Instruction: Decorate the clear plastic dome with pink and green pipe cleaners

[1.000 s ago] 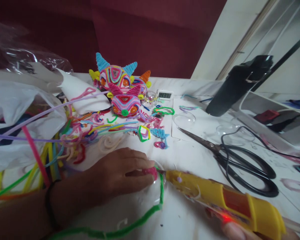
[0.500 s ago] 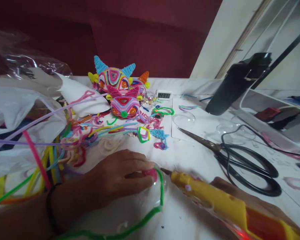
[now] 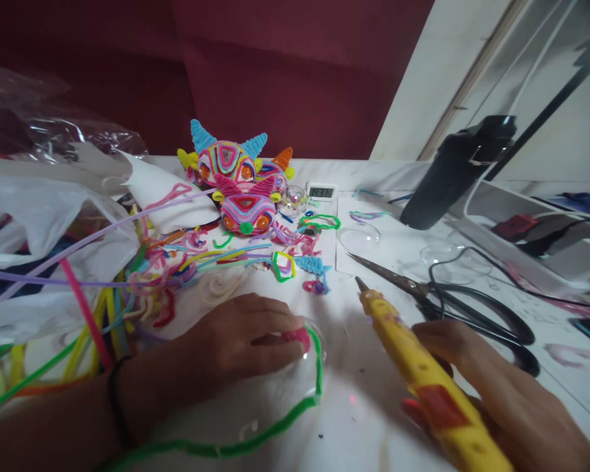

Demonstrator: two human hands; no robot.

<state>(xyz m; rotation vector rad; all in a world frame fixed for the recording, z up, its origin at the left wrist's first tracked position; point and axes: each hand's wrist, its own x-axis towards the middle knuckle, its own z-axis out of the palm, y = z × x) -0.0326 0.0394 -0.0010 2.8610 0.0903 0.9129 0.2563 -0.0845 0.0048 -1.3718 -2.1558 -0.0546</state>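
My left hand reaches in from the left, its fingers closed on the edge of a clear plastic shell. A pink fuzzy piece shows between the fingertips. A green pipe cleaner curves along the shell from those fingertips down to the lower left. My right hand is wrapped round a yellow hot glue gun with a red patch on its side. The gun's dark nozzle points up and away, apart from the pipe cleaner. How the right fingers sit under the gun is partly hidden.
Black-handled scissors lie right of the glue gun, a cable across them. Behind stand pipe-cleaner animal heads, a small digital clock and a tilted black bottle. Loose pipe cleaners and plastic bags crowd the left.
The glue gun has swung away from the green pipe cleaner, its nozzle moving up and right. More of my right hand shows. My left hand keeps its place on the shell.
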